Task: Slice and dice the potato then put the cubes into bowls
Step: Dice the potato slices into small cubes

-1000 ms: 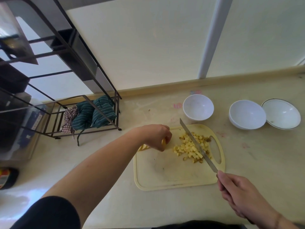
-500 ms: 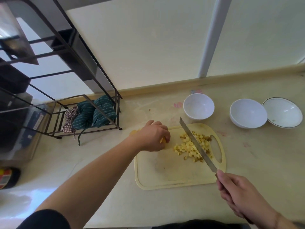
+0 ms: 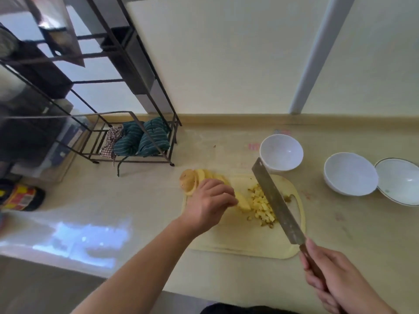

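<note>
Left hand (image 3: pixel 209 203) covers the near ends of the potato slices (image 3: pixel 205 177) and the far left corner of the cutting board (image 3: pixel 240 243). Knife (image 3: pixel 277 203) blade hides part of the diced potato pile (image 3: pixel 260 206). Right hand (image 3: pixel 335 282) conceals most of the handle; wrist cut off by bottom edge. Rightmost bowl (image 3: pixel 400 181) cropped at right edge. Bottle (image 3: pixel 21 197) at left edge blurred, label illegible.

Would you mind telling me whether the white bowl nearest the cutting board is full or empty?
Empty. The white bowl shows only its bare inside; the potato cubes lie on the cutting board.
</note>
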Demonstrator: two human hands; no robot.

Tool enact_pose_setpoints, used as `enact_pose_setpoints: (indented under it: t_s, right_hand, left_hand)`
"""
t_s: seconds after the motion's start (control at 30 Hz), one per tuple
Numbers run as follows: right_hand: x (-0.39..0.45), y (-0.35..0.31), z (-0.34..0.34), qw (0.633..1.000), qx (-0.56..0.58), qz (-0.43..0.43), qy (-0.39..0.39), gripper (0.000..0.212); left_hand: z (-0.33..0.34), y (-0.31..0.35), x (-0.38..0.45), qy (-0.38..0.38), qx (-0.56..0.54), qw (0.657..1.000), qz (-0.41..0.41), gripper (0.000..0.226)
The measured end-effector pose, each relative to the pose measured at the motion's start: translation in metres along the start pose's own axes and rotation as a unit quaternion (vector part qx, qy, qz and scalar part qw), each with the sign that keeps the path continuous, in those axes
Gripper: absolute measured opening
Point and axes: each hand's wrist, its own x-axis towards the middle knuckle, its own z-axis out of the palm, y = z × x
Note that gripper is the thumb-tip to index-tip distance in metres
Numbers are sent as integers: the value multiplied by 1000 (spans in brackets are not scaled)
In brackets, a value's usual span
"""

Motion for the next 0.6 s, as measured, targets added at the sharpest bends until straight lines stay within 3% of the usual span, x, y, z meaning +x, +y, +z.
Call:
enact_pose_setpoints:
  t_s: [0.1, 0.23, 0.43, 0.6]
  right_hand:
    - [2, -3, -14, 998, -35, 13, -42, 80]
    - [11, -6, -29, 989, -80, 53, -110, 78]
    - [42, -13, -41, 963, -164, 103, -188, 63]
    - [66, -18, -45, 945, -219, 115, -213, 58]
  left_hand:
    - [15, 26, -54, 79, 42, 995, -41, 13]
    - [42, 65, -103, 99, 76, 983, -136, 14]
    - [74, 101, -111, 157, 62, 941, -294, 22]
    - [86, 110, -97, 159, 74, 917, -357, 36]
